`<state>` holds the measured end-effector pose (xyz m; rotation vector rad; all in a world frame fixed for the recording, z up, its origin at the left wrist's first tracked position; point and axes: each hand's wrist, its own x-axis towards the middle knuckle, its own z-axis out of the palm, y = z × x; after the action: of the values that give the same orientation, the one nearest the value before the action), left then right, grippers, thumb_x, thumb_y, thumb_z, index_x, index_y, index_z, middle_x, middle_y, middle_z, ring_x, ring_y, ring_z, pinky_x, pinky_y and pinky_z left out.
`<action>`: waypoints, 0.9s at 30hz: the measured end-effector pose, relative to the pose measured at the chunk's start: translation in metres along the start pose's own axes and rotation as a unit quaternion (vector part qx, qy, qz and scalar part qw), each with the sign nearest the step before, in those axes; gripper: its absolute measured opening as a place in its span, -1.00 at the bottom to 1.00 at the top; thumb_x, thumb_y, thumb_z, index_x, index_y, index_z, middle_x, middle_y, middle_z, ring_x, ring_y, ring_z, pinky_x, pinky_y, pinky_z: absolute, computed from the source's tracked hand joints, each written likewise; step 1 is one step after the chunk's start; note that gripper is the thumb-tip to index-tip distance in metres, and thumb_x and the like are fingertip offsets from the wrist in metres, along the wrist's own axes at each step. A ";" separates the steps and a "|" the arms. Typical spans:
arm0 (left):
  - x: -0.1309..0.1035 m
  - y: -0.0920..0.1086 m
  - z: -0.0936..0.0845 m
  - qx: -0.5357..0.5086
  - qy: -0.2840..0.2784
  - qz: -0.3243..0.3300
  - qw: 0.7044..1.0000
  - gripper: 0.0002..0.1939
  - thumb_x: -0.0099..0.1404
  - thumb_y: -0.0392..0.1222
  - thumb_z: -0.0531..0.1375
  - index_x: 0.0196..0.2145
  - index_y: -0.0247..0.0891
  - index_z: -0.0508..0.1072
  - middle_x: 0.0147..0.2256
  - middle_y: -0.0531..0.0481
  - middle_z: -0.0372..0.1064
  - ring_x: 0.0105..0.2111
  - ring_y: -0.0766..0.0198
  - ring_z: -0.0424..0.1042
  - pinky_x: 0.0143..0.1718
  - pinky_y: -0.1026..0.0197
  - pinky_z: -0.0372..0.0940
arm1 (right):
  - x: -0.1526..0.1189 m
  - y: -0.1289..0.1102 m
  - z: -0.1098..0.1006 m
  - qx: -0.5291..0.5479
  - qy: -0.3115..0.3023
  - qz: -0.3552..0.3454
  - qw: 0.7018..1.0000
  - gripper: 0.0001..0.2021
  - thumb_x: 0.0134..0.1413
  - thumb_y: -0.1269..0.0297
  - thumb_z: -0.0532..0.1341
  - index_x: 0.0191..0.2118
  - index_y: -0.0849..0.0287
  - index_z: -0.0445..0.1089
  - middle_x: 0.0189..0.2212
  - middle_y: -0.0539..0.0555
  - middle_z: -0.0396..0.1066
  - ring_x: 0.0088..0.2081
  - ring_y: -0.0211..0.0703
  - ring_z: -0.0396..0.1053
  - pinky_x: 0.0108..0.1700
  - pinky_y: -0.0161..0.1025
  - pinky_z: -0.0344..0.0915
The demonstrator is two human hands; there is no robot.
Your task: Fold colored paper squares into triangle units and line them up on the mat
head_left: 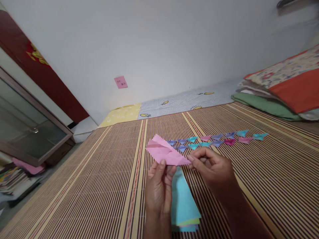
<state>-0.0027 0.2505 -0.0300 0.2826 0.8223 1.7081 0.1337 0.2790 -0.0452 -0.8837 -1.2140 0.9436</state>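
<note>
A partly folded sheet of pink paper [163,152] is held up above the striped mat [119,172]. My left hand [159,186] pinches its lower edge between thumb and fingers. At the paper's pointed right tip, my right hand [211,166] grips with thumb and forefinger. Under and beside my left hand lies a stack of coloured paper [185,199], light blue on top with yellow-green and purple edges showing below. Beyond the hands, several small folded paper pieces [205,144] in blue, purple, turquoise and pink sit in two rows.
Folded bedding [281,89] is piled at the right. A patterned cloth [184,103] runs along the white wall, which bears a pink note [121,82]. At the left stand a glass-fronted cabinet [32,126] and a pile of books or papers [15,177].
</note>
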 end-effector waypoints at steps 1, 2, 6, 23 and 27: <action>0.001 0.000 -0.001 0.005 0.000 0.009 1.000 -0.71 -0.10 -0.34 0.55 -0.37 -0.33 0.64 -0.36 -0.05 0.62 -0.43 0.34 0.57 -0.35 0.34 0.54 | 0.000 -0.001 -0.001 -0.005 0.013 -0.003 1.000 -0.87 0.14 0.25 0.33 -0.38 0.13 0.42 -0.46 0.00 0.47 -0.42 -0.20 0.44 -0.32 -0.24 0.38; 0.001 0.000 -0.002 0.018 -0.005 0.019 1.000 -0.72 -0.08 -0.32 0.54 -0.37 -0.33 0.63 -0.36 -0.04 0.61 -0.42 0.33 0.57 -0.32 0.31 0.55 | 0.001 -0.002 -0.001 -0.018 0.024 -0.009 0.999 -0.89 0.14 0.23 0.33 -0.33 0.12 0.45 -0.42 0.02 0.50 -0.37 -0.16 0.47 -0.26 -0.21 0.41; -0.001 -0.005 -0.003 0.132 -0.045 0.054 0.989 -0.74 0.06 -0.19 0.49 -0.30 -0.34 0.63 -0.32 -0.07 0.61 -0.37 0.28 0.58 -0.26 0.25 0.53 | 0.001 -0.010 -0.003 -0.134 0.028 -0.042 0.990 -0.71 0.09 0.14 0.35 -0.08 0.11 0.52 -0.23 0.09 0.55 -0.25 -0.07 0.47 -0.15 -0.12 0.40; -0.005 0.000 -0.006 0.222 -0.157 -0.010 0.962 -0.73 0.21 -0.04 0.39 -0.35 -0.30 0.49 -0.55 -0.01 0.53 -0.69 0.39 0.37 -0.59 0.38 0.25 | 0.006 -0.009 -0.019 -0.158 -0.089 -0.080 0.980 -0.82 0.20 0.29 0.27 -0.44 0.13 0.40 -0.55 -0.09 0.28 -0.49 -0.24 0.20 -0.42 -0.28 0.13; -0.008 0.000 -0.002 0.176 -0.185 -0.062 0.965 -0.68 0.19 -0.04 0.41 -0.25 -0.37 0.58 -0.38 -0.19 0.64 -0.55 0.26 0.56 -0.49 0.31 0.41 | 0.008 -0.009 -0.021 -0.167 -0.116 -0.094 0.975 -0.88 0.22 0.32 0.24 -0.36 0.11 0.48 -0.45 -0.03 0.44 -0.40 -0.18 0.36 -0.33 -0.26 0.26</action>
<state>-0.0017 0.2428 -0.0297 0.7525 0.8391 1.3299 0.1559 0.2819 -0.0372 -0.9169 -1.6614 0.7133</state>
